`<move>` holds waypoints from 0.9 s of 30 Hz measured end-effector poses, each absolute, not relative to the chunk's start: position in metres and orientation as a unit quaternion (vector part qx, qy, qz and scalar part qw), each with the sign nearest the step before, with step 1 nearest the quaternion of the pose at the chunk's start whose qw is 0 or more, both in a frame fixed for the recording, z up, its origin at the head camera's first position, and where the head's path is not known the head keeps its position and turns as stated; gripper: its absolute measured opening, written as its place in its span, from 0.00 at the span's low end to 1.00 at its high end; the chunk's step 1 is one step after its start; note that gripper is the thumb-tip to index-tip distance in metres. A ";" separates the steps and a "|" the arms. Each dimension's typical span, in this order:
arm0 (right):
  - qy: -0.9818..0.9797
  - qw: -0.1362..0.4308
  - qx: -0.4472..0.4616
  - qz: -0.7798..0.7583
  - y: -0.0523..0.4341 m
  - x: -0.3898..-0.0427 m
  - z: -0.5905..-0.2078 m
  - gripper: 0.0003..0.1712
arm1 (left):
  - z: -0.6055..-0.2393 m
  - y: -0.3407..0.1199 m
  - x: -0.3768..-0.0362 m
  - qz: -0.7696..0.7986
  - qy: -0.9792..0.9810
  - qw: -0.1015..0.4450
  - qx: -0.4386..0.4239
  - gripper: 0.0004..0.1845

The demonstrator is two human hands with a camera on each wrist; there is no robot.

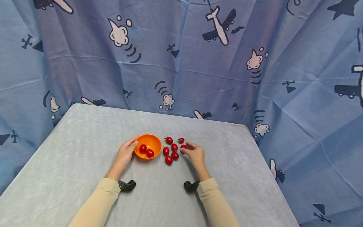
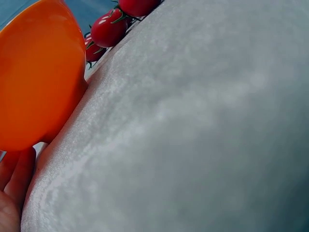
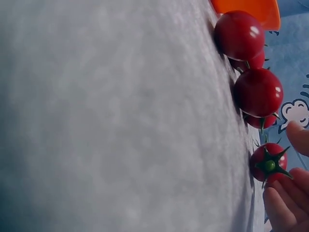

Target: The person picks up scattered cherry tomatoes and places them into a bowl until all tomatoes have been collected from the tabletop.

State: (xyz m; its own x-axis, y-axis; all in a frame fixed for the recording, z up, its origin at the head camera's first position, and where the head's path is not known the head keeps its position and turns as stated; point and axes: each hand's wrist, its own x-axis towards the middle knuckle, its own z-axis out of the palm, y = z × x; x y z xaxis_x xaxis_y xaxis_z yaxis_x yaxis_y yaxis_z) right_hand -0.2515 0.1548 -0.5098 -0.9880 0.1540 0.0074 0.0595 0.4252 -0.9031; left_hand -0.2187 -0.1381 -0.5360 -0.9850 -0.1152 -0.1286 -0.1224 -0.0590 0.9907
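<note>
My left hand (image 1: 126,153) grips the side of an orange bowl (image 1: 155,141), thumb at the rim and fingers along the outer wall. Two cherry tomatoes (image 1: 149,153) lie inside the bowl. Right of it, several more cherry tomatoes (image 1: 174,147) are grouped loosely on the table. My right hand (image 1: 196,156) is around the rightmost cherry tomato (image 3: 269,164), fingers on its far side. In the right wrist view the thumb (image 3: 298,137) stands apart from that tomato, which has a green calyx and rests on the table.
A pale grey cloth covers the table (image 1: 158,195). Behind it and to the right hangs a blue curtain (image 1: 153,69) printed with airplanes. Black wrist-worn devices (image 1: 127,186) sit at both cuffs.
</note>
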 end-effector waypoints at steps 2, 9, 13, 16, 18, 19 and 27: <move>-0.843 0.044 -0.066 0.532 0.154 -0.253 -0.511 0.26 | -0.536 -0.138 -0.219 0.723 0.686 0.004 -0.087 0.25; -0.850 0.044 -0.078 0.519 0.152 -0.256 -0.514 0.25 | -0.537 -0.138 -0.219 0.722 0.686 0.004 -0.087 0.25; -0.853 0.043 -0.084 0.513 0.151 -0.256 -0.514 0.24 | -0.535 -0.138 -0.218 0.723 0.686 0.003 -0.088 0.25; -0.854 0.042 -0.083 0.511 0.150 -0.256 -0.514 0.24 | -0.535 -0.138 -0.218 0.723 0.685 0.002 -0.088 0.25; -0.854 0.042 -0.080 0.512 0.150 -0.256 -0.514 0.24 | -0.535 -0.138 -0.218 0.723 0.686 0.002 -0.089 0.25; -0.854 0.042 -0.079 0.512 0.150 -0.256 -0.514 0.23 | -0.535 -0.138 -0.218 0.722 0.687 0.001 -0.089 0.25; -0.855 0.043 -0.073 0.511 0.152 -0.257 -0.516 0.22 | -0.535 -0.137 -0.218 0.726 0.681 -0.003 -0.090 0.25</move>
State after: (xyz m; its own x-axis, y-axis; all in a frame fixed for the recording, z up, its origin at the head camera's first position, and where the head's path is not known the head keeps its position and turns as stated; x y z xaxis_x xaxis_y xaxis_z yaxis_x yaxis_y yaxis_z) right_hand -0.2568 0.1517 -0.5158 -0.9859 0.1676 -0.0015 0.0807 0.4669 -0.8806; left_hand -0.2183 -0.1368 -0.5352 -0.9838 -0.1274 -0.1262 -0.1178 -0.0711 0.9905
